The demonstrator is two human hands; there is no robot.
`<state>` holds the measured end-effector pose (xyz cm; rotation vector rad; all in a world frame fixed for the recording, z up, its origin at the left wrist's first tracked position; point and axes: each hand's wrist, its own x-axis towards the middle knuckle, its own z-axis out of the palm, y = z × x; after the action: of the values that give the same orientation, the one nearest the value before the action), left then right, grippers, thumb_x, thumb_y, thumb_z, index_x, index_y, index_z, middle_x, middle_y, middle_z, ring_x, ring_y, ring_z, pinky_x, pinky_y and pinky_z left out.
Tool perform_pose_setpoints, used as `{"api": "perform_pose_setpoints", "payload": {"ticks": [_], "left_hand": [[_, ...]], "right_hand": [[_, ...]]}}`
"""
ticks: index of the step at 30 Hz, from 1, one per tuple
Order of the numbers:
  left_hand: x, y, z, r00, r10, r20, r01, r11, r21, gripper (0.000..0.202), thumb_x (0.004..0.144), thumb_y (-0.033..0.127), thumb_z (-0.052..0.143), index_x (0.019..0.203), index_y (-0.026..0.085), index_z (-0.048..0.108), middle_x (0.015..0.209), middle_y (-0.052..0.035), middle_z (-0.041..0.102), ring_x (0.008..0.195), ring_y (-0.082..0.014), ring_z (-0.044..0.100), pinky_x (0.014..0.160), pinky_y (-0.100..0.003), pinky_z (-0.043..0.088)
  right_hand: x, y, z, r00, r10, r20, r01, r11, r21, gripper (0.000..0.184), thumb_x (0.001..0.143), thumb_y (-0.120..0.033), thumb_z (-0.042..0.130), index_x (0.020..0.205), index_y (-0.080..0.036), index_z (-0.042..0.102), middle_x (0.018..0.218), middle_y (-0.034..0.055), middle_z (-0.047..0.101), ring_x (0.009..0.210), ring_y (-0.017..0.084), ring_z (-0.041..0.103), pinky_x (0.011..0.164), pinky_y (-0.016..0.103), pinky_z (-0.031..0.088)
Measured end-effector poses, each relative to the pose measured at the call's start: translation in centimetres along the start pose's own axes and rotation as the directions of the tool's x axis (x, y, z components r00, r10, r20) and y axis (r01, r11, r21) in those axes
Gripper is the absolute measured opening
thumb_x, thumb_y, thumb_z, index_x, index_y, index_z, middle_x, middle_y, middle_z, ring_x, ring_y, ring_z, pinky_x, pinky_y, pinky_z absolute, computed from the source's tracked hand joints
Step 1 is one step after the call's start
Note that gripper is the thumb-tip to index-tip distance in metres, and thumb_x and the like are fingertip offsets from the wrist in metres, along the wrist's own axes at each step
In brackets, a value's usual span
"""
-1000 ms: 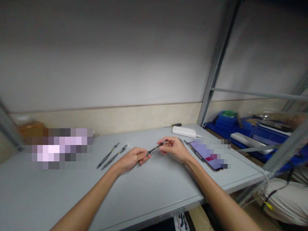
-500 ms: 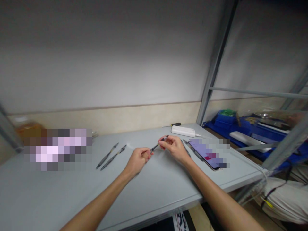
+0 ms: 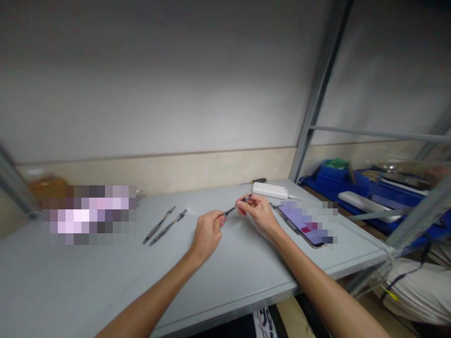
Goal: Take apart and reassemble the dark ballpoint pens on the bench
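Fingers on the left hand (image 3: pixel 207 235) and right hand (image 3: pixel 260 215) are gripping a slim dark pen-like piece (image 3: pixel 230 211) above the desk (image 3: pixel 225 277). Knuckles kinda block its ends. Phone (image 3: pixel 299 220) sits right, two pens (image 3: pixel 158 226) left, white box (image 3: pixel 269 190) and screwdriver (image 3: pixel 260 180) behind.

- Dim overall; the upper wall (image 3: pixel 158 28) sinks into dark grey.
- A soft, pale glow spreads across the wall's middle, brightest right of centre.
- The tabletop (image 3: pixel 246 267) is evenly lit, with faint, diffuse shadows.
- Fine detail on the held pen (image 3: pixel 230 211) is soft.
- Blocky pixelation covers the left side and part of the phone (image 3: pixel 294 218).
- The outer edges look smeared and stretched.
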<state>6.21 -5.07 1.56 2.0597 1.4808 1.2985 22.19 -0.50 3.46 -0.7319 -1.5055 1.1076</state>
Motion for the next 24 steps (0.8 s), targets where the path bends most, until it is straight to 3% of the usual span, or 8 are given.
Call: {"api": "perform_pose_setpoints", "payload": {"ticks": [5, 9, 12, 16, 18, 21, 24], "left_hand": [[0.1, -0.4, 0.5, 0.997, 0.009, 0.077, -0.003, 0.997, -0.078, 0.024, 0.082, 0.023, 0.039, 0.065, 0.017, 0.055, 0.06, -0.001, 0.057, 0.058, -0.0137, 0.051, 0.058, -0.024, 0.036], [0.3, -0.7, 0.7, 0.996, -0.038, 0.087, 0.053, 0.983, -0.177, 0.014, 0.077, 0.026, 0.049, 0.071, 0.016, 0.057, 0.064, 0.0003, 0.058, 0.059, -0.0127, 0.051, 0.06, -0.023, 0.038], [0.4, -0.6, 0.7, 0.993, -0.062, 0.098, 0.085, 0.964, -0.252, 0.014, 0.074, 0.029, 0.054, 0.073, 0.015, 0.056, 0.065, 0.0004, 0.057, 0.06, -0.0121, 0.05, 0.061, -0.023, 0.039], [0.5, -0.8, 0.9, 0.987, -0.074, 0.145, 0.115, 0.948, -0.298, 0.018, 0.076, 0.032, 0.054, 0.071, 0.015, 0.055, 0.062, 0.0009, 0.054, 0.058, -0.012, 0.049, 0.059, -0.023, 0.039], [0.4, -0.8, 0.8, 0.989, -0.037, 0.144, 0.069, 0.972, -0.223, 0.018, 0.078, 0.032, 0.051, 0.072, 0.015, 0.055, 0.066, -0.0007, 0.056, 0.062, -0.0135, 0.051, 0.062, -0.025, 0.04], [0.2, -0.7, 0.4, 0.983, 0.133, 0.125, -0.131, 0.991, -0.023, 0.016, 0.082, 0.028, 0.047, 0.08, 0.016, 0.057, 0.08, -0.0044, 0.06, 0.08, -0.0178, 0.052, 0.076, -0.029, 0.039], [0.1, -0.5, -0.2, 0.958, 0.238, 0.16, -0.257, 0.96, 0.108, 0.018, 0.083, 0.03, 0.047, 0.09, 0.018, 0.057, 0.085, -0.0054, 0.06, 0.086, -0.0193, 0.05, 0.08, -0.032, 0.039]], "right_hand": [[0.1, 0.2, 0.0, 0.999, -0.033, -0.005, 0.033, 0.998, -0.055, 0.028, 0.068, -0.042, 0.065, 0.072, -0.014, 0.062, 0.056, 0.0003, 0.054, 0.053, 0.011, 0.047, 0.053, 0.024, 0.039], [0.0, 0.0, 0.6, 1.0, -0.024, 0.011, 0.025, 0.999, -0.042, 0.031, 0.071, -0.045, 0.061, 0.082, -0.015, 0.063, 0.072, 0.0043, 0.059, 0.066, 0.014, 0.053, 0.059, 0.025, 0.042], [0.0, 0.2, 1.3, 0.999, 0.022, 0.024, -0.024, 0.994, 0.11, 0.036, 0.076, -0.05, 0.053, 0.078, -0.015, 0.062, 0.073, 0.0057, 0.059, 0.07, 0.015, 0.054, 0.063, 0.027, 0.044], [0.7, 0.7, 2.7, 0.995, 0.098, 0.029, -0.102, 0.92, 0.378, 0.036, 0.076, -0.051, 0.051, 0.069, -0.016, 0.054, 0.058, 0.0004, 0.051, 0.058, 0.011, 0.049, 0.059, 0.025, 0.042], [1.3, 0.8, 3.3, 0.991, 0.133, 0.011, -0.122, 0.875, 0.469, 0.033, 0.074, -0.049, 0.055, 0.068, -0.018, 0.05, 0.053, -0.0025, 0.045, 0.052, 0.01, 0.046, 0.056, 0.023, 0.041], [2.3, 0.4, 3.6, 0.976, 0.204, -0.075, -0.132, 0.829, 0.544, 0.031, 0.069, -0.047, 0.061, 0.071, -0.02, 0.046, 0.048, -0.0078, 0.033, 0.043, 0.007, 0.036, 0.045, 0.02, 0.037], [3.4, -0.6, 2.9, 0.945, 0.31, -0.103, -0.201, 0.801, 0.564, 0.035, 0.071, -0.051, 0.057, 0.066, -0.021, 0.04, 0.043, -0.0116, 0.018, 0.034, 0.004, 0.013, 0.032, 0.015, 0.015]]}}
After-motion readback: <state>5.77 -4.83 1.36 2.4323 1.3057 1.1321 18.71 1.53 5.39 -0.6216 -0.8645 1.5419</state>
